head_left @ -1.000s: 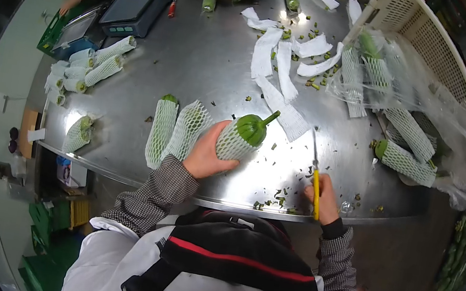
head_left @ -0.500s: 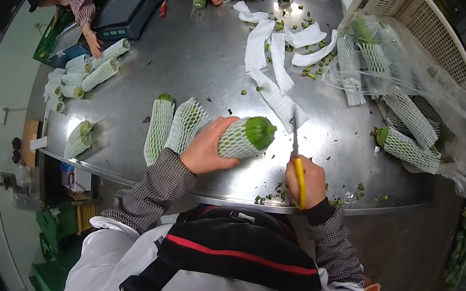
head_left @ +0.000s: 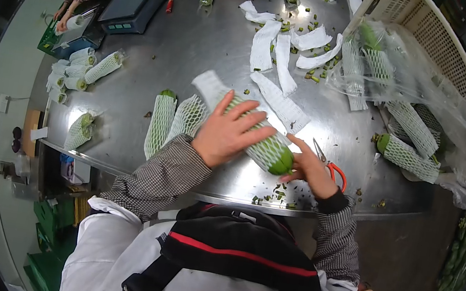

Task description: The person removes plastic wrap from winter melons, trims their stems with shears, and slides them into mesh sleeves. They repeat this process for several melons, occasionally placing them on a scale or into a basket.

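A green zucchini in a white foam net sleeve (head_left: 266, 145) lies slantwise in front of me, its bare green end toward my right hand. My left hand (head_left: 232, 130) is wrapped over the middle of it, fingers spread across the net. Beyond the far end, the sleeve's loose white part sticks out. My right hand (head_left: 311, 169) is open at the green end, thumb and fingers apart on either side of it. Scissors with orange-red handles (head_left: 335, 175) are right beside that hand. Two netted zucchinis (head_left: 161, 125) lie left of my left hand.
Flattened white net sleeves (head_left: 279, 101) and green trimmings lie on the steel table (head_left: 200, 43). A cream crate (head_left: 428, 30) with netted zucchinis and clear plastic stands right. At left are a netted pile (head_left: 77, 72) and a scale (head_left: 133, 8). Two people work across the table.
My right hand has let go of the cutting tool and come to the zucchini's end. The zucchini has turned, its green end now pointing down right. The co-worker at left has drawn back from the pile.
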